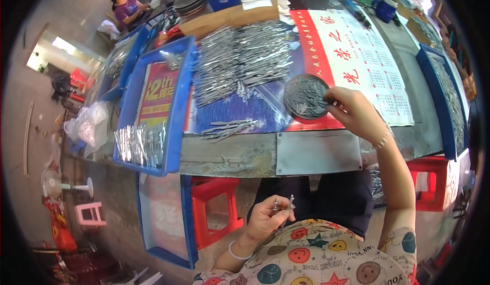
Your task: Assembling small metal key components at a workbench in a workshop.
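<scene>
While worktable [229,155] bears round dark dish [287,104] inward of front edge, right hand [352,109] could snag rim, spilling grey metal pieces [306,95]; small metal parts [291,202] could drop if left hand [268,218] slackens pinch. Dish just left of right fingertips, ahead of left hand. Right fingers bunched; piece held, cannot tell.

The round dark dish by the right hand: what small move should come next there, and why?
Perhaps the right hand should lift one of the grey pieces toward the left hand: it is at the edge of the dish that holds them, while the left hand holds small metal parts.
</scene>
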`<state>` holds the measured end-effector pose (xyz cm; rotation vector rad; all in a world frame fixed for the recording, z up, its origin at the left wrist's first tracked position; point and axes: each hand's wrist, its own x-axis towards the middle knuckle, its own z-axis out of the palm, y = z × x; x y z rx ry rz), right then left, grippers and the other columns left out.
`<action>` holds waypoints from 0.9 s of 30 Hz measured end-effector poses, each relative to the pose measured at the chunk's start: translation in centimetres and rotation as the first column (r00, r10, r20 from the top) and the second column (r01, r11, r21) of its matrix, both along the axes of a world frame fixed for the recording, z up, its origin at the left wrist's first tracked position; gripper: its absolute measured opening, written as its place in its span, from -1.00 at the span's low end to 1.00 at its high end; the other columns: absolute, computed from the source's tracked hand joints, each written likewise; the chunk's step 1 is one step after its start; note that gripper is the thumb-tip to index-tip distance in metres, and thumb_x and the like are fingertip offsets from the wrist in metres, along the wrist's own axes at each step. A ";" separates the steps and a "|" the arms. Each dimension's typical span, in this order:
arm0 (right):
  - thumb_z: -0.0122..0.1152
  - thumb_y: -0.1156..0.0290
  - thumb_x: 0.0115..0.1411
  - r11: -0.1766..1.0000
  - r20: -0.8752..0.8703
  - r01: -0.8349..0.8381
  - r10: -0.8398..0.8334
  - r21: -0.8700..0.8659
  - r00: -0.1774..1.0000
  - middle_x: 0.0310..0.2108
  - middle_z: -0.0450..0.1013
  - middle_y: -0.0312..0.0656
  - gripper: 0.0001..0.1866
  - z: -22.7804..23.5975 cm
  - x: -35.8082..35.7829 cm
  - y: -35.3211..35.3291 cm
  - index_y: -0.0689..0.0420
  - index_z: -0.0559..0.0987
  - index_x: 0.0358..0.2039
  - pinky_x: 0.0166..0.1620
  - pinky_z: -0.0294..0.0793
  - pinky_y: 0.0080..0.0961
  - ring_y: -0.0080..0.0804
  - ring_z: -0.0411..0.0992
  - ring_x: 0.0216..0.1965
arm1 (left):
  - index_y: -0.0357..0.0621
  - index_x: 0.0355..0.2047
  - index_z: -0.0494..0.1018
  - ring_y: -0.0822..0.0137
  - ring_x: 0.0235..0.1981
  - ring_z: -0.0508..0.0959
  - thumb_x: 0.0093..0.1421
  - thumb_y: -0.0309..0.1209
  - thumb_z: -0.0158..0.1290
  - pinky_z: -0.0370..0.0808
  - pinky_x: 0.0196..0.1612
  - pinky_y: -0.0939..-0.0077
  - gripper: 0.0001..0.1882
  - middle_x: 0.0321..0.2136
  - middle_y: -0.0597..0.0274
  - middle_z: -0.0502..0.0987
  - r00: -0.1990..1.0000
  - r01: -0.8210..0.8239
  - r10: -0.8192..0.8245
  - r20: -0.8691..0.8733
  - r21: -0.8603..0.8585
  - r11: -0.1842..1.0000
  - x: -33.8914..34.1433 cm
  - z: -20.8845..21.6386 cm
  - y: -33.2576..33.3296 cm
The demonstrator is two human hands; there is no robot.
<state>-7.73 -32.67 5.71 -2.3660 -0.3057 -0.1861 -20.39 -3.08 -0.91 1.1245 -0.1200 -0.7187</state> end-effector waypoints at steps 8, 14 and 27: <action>0.09 0.52 -0.01 0.897 0.017 0.079 -0.079 -0.434 0.997 -0.34 0.45 0.06 -0.89 -3.4 4.3 1.3 0.24 0.47 -0.42 -0.25 0.47 -0.18 0.00 0.48 -0.33 | -0.24 -0.27 0.40 0.70 -0.68 0.28 0.20 -0.61 -0.07 0.22 -0.61 0.83 -0.89 -0.48 0.22 0.54 0.999 -0.035 0.035 0.006 -0.004 0.999 -0.3 -0.1 -0.6; 0.09 0.50 0.00 0.886 -0.022 0.064 -0.083 -0.459 0.996 -0.42 0.47 0.01 -0.91 -3.8 5.6 1.7 0.22 0.47 -0.44 -0.27 0.46 -0.16 0.03 0.47 -0.33 | -0.25 -0.23 0.40 0.73 -0.66 0.26 0.25 -0.59 -0.07 0.20 -0.58 0.83 -0.89 -0.45 0.28 0.54 1.000 -0.004 0.003 -0.026 -0.033 0.999 -0.2 0.0 -1.0; 0.16 0.51 -0.01 0.998 0.037 0.025 -0.023 -0.056 0.999 -0.53 0.46 0.01 -0.91 -3.2 4.5 -0.5 0.24 0.50 -0.46 -0.34 0.44 -0.30 -0.07 0.47 -0.44 | -0.24 -0.26 0.41 0.65 -0.46 0.42 0.24 -0.58 -0.05 0.34 -0.38 0.76 -0.92 -0.46 0.32 0.51 0.997 0.054 -0.054 -0.049 -0.007 0.999 -0.2 1.0 -2.1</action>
